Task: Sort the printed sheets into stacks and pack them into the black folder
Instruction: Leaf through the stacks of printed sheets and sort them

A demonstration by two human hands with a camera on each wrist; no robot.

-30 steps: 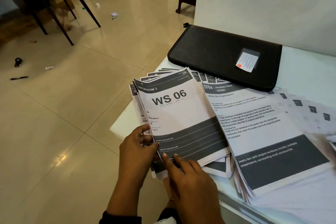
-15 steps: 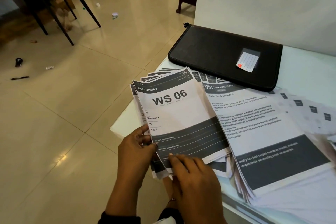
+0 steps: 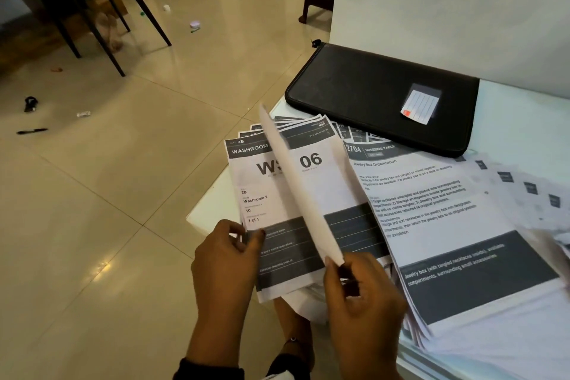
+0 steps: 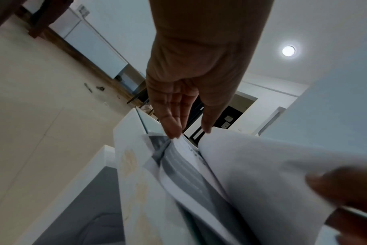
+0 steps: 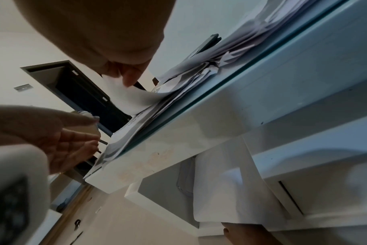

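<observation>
A small stack of printed sheets [image 3: 268, 203] overhangs the white table's near left corner; its exposed page reads "WASHROOM". My left hand [image 3: 249, 237] pinches the stack's lower left edge, thumb on top and fingers underneath [image 4: 172, 131]. My right hand [image 3: 336, 265] pinches the bottom corner of the top "WS 06" sheet [image 3: 296, 188], which is lifted and curled over to the right, white back showing [image 5: 132, 96]. The closed black folder [image 3: 385, 95] lies at the back of the table, apart from both hands.
A thicker stack headed "Jewelry Box Organization" [image 3: 447, 225] lies right of the small one, with more sheets fanned out [image 3: 524, 188] beyond. The table edge [image 3: 209, 213] drops to tiled floor on the left. Chair legs [image 3: 123, 25] and a pen [image 3: 30, 131] are farther off.
My right hand has lifted the "WS 06" sheet off the small stack and is turning it rightward, uncovering the "WASHROOM" page. My left hand has stayed at the stack's corner.
</observation>
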